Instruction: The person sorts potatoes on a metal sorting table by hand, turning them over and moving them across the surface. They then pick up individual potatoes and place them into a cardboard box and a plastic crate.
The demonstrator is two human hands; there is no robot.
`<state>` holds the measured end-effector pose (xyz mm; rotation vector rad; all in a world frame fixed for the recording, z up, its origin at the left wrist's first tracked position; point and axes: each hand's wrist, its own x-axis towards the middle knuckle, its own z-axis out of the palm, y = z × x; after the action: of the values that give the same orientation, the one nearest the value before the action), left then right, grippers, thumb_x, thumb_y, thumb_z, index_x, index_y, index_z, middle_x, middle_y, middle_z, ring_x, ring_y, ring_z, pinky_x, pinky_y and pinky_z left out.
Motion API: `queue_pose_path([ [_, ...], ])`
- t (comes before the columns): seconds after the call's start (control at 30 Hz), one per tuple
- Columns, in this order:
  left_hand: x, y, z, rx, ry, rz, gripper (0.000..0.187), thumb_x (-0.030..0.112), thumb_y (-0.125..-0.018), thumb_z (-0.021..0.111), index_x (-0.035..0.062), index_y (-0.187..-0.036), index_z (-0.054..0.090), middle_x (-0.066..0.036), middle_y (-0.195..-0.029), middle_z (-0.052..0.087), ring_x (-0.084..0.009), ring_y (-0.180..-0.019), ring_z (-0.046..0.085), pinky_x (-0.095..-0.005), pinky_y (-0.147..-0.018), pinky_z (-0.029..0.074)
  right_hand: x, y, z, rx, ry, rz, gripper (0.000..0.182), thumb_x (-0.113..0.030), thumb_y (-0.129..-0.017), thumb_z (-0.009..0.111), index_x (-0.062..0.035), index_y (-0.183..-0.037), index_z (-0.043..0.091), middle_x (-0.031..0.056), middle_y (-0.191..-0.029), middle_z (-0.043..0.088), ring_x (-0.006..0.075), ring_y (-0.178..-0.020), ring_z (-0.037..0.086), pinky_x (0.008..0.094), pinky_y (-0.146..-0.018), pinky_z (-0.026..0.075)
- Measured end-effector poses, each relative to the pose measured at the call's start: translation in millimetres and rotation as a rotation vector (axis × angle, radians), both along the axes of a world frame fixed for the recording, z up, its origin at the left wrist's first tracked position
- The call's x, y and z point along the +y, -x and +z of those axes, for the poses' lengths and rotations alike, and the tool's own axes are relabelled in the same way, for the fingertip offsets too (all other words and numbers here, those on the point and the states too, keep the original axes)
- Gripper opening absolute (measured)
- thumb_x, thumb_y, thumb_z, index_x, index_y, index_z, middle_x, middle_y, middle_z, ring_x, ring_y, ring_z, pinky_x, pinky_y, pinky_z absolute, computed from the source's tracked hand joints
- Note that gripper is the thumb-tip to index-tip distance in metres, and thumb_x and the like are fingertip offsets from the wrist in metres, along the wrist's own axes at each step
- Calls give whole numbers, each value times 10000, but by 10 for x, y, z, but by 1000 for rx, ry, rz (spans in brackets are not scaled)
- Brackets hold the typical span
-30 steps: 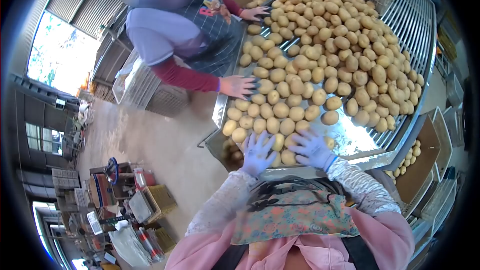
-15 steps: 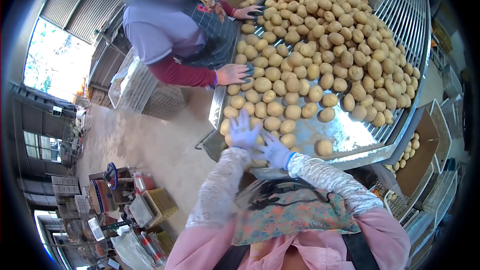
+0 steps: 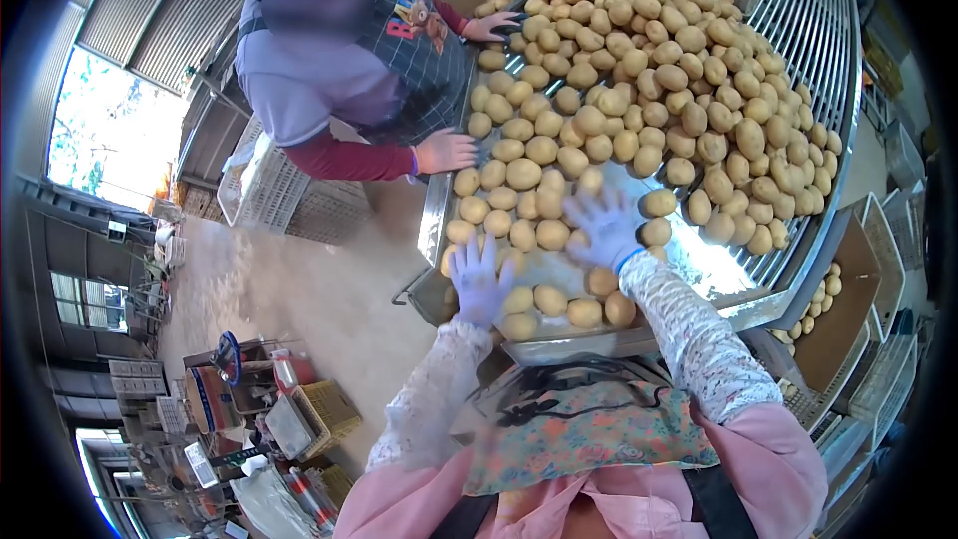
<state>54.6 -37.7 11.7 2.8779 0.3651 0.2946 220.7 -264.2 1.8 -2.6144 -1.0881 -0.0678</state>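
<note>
A metal sorting table bears a heap of tan potatoes (image 3: 689,90), thinning into a loose layer near me. My left hand (image 3: 479,284), in a thin pale purple glove, lies with its fingers spread at the table's near left side, against several potatoes. Farther in and to the right, my right hand (image 3: 607,230), gloved alike, is spread over the tray, its fingertips at the edge of the layer. Neither hand grips anything. Several potatoes (image 3: 585,313) sit along the near rim, with bare metal (image 3: 559,268) between them and the layer.
Across the left side stands a person (image 3: 339,70) in a checked apron, both hands on the table edge among potatoes. Stacked plastic crates (image 3: 299,185) are behind that person. A crate (image 3: 848,289) with potatoes stands at right. Slatted bars (image 3: 813,10) form the table's far end.
My hands have moved apart: the right one forward and right, the left one slightly back. Potatoes near the rim have shifted, baring metal. The other person's near hand has slid slightly left.
</note>
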Motion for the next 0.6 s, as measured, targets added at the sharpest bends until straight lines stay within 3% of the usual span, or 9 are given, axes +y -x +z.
queue_pose_path([
  [0.03,15,-109,-206,-44,-86,16,681,423,-875,645,105,-1459,497,-190,-1523,438,-392,-1376,427,-563,-1137,283,-33,148,-54,-53,-76,189,774,-444,-777,706,-277,-1492,460,193,-1515,441,397,-1382,412,635,-1141,251],
  [0.1,-179,-229,-325,-94,-164,32,708,438,-874,642,92,-1469,479,-197,-1539,417,-400,-1401,395,-584,-1158,243,-193,411,-122,-52,-110,246,745,-440,-771,718,-277,-1462,493,192,-1487,464,392,-1361,436,630,-1134,265],
  [0.17,-505,-292,-196,147,-143,7,755,450,-871,642,84,-1498,435,-195,-1565,380,-418,-1436,335,-620,-1169,195,-383,485,-77,-50,-146,305,717,-437,-764,731,-278,-1432,526,190,-1459,487,387,-1339,460,624,-1128,279],
  [0.2,-586,-229,-155,38,-102,-135,748,443,-878,636,71,-1495,435,-189,-1536,422,-397,-1418,375,-602,-1171,210,-544,484,1,12,-138,275,671,-437,-761,734,-274,-1390,565,183,-1431,505,394,-1322,469,620,-1117,294],
  [0.23,-641,-97,-100,42,-99,-136,748,443,-878,636,71,-1495,435,-189,-1536,422,-397,-1418,375,-602,-1171,210,-706,501,102,76,-130,243,626,-437,-759,737,-269,-1347,605,175,-1404,523,401,-1304,479,615,-1106,310],
  [0.3,-718,148,14,75,-50,-394,700,420,-882,642,46,-1452,483,-161,-1477,498,-361,-1396,418,-577,-1169,233,-1051,499,272,26,-89,173,609,-431,-758,738,-264,-1331,620,165,-1398,528,415,-1296,478,612,-1101,313],
  [0.43,-521,518,58,71,48,-423,653,382,-879,659,28,-1410,524,-138,-1382,573,-341,-1363,458,-553,-1156,264,-1399,723,410,34,-140,-73,560,-443,-768,725,-253,-1290,660,147,-1389,531,467,-1290,461,619,-1095,306],
  [0.5,-481,566,73,103,70,-268,633,349,-869,675,27,-1397,539,-124,-1329,598,-348,-1328,485,-547,-1144,275,-1465,937,232,13,-150,-64,609,-469,-768,721,-260,-1332,631,158,-1406,514,487,-1293,440,622,-1096,299],
  [0.6,-613,340,121,50,80,-366,636,318,-866,671,45,-1418,513,-140,-1263,600,-339,-1199,560,-496,-1060,384,-1279,1134,290,32,-54,-29,704,-490,-745,734,-239,-1384,582,175,-1424,492,472,-1316,413,610,-1097,300],
])
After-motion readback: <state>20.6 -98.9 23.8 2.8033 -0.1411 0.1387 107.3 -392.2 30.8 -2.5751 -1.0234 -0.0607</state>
